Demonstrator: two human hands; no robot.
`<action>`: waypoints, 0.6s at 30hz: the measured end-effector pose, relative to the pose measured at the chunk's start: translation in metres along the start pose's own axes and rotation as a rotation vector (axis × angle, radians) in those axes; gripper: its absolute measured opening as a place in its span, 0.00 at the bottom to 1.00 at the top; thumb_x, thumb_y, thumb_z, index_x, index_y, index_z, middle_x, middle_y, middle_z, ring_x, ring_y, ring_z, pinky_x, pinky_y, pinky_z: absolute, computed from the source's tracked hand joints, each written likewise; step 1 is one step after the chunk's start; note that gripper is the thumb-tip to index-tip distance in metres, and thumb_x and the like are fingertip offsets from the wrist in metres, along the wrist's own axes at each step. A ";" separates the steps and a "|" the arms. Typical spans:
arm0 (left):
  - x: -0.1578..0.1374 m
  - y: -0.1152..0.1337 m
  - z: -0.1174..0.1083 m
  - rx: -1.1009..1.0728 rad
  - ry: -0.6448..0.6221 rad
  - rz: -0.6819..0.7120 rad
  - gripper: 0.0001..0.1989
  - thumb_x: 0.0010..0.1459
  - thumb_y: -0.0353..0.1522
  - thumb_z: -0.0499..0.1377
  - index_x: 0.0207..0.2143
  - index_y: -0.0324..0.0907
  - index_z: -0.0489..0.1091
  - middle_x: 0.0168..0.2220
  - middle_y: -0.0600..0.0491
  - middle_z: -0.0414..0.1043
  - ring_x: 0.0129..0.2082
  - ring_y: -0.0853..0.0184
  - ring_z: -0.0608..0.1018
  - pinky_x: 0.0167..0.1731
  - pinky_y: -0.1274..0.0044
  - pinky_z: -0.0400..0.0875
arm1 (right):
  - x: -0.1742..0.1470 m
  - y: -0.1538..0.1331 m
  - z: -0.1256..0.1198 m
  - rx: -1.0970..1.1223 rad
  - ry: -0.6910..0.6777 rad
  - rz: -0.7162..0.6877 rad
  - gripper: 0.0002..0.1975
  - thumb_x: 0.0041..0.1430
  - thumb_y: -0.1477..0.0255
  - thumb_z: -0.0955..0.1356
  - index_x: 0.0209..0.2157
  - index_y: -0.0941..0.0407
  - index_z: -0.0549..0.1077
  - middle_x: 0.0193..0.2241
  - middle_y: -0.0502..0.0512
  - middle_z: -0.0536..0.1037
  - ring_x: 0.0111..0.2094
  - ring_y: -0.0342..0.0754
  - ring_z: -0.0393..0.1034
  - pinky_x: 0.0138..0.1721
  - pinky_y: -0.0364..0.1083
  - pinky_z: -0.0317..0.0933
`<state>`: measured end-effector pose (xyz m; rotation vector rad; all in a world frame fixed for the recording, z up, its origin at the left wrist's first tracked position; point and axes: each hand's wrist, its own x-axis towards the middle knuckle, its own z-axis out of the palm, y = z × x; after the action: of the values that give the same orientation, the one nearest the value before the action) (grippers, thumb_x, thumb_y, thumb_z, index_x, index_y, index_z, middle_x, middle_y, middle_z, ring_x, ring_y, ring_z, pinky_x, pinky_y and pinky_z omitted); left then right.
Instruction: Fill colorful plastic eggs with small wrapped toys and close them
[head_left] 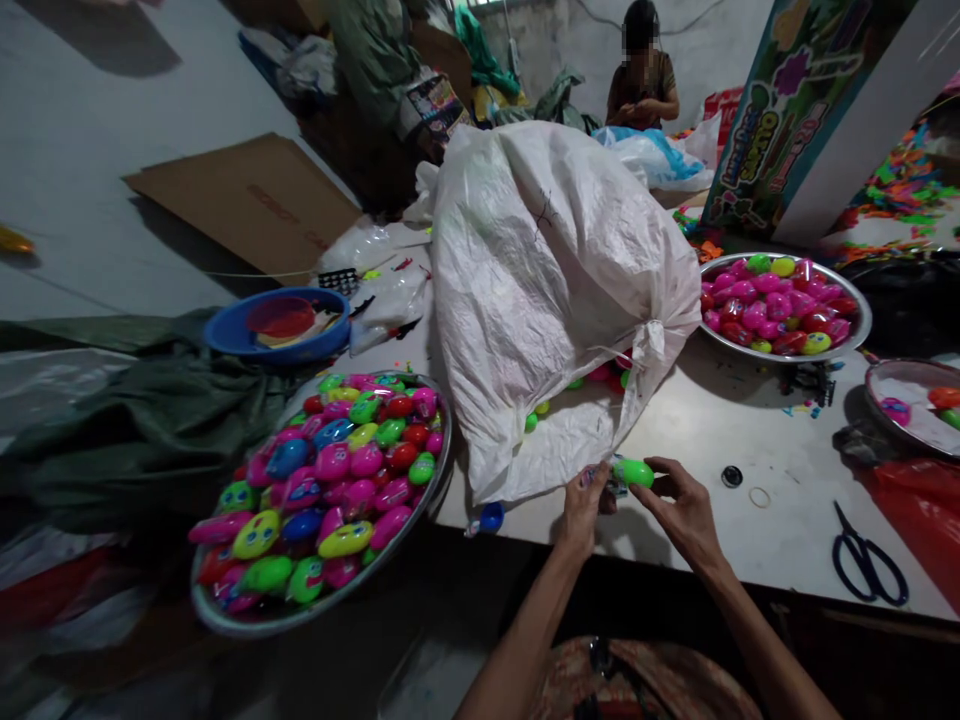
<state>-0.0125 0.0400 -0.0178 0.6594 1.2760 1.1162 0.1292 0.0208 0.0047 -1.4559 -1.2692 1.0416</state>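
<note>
A bright green plastic egg (636, 473) is held just above the table's front edge. My right hand (684, 508) pinches its right end between thumb and fingers. On the other side, my left hand (582, 505) is closed around something small and partly see-through that meets the egg's left end; the fingers hide most of it. Behind both hands bulges a big white woven sack (555, 270), with green and pink pieces showing at its mouth. A small blue cup-shaped piece (491, 517) lies near the table edge, left of my hands.
Left stands a metal basin (448, 450) heaped with wrapped coloured eggs; another filled basin (862, 325) is at the right. Scissors (868, 562) and a black ring (732, 477) lie on the white table (697, 430). A blue tub (225, 335) sits back left. A person (637, 95) is behind.
</note>
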 end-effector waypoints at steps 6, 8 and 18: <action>-0.002 -0.002 0.008 -0.216 -0.016 -0.084 0.19 0.38 0.40 0.67 0.29 0.37 0.70 0.19 0.57 0.67 0.14 0.76 0.66 0.15 0.82 0.59 | -0.010 0.013 0.006 0.251 -0.010 0.135 0.20 0.47 0.62 0.70 0.41 0.57 0.70 0.36 0.57 0.77 0.37 0.53 0.72 0.40 0.51 0.65; -0.004 -0.002 0.011 -0.242 -0.055 -0.101 0.18 0.37 0.38 0.68 0.29 0.37 0.70 0.19 0.58 0.67 0.13 0.77 0.65 0.14 0.83 0.58 | -0.011 0.016 0.007 0.338 0.004 0.171 0.19 0.45 0.63 0.72 0.38 0.57 0.71 0.34 0.56 0.77 0.35 0.51 0.72 0.39 0.50 0.66; -0.010 -0.005 0.024 -0.245 -0.088 -0.137 0.18 0.37 0.39 0.68 0.27 0.36 0.71 0.17 0.58 0.65 0.13 0.77 0.64 0.13 0.83 0.55 | -0.015 0.018 0.007 0.110 0.131 -0.113 0.13 0.49 0.64 0.70 0.37 0.55 0.71 0.32 0.54 0.74 0.34 0.49 0.71 0.37 0.48 0.67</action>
<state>0.0127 0.0336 -0.0130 0.4269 1.0717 1.0968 0.1245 0.0054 -0.0144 -1.3313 -1.1687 0.9116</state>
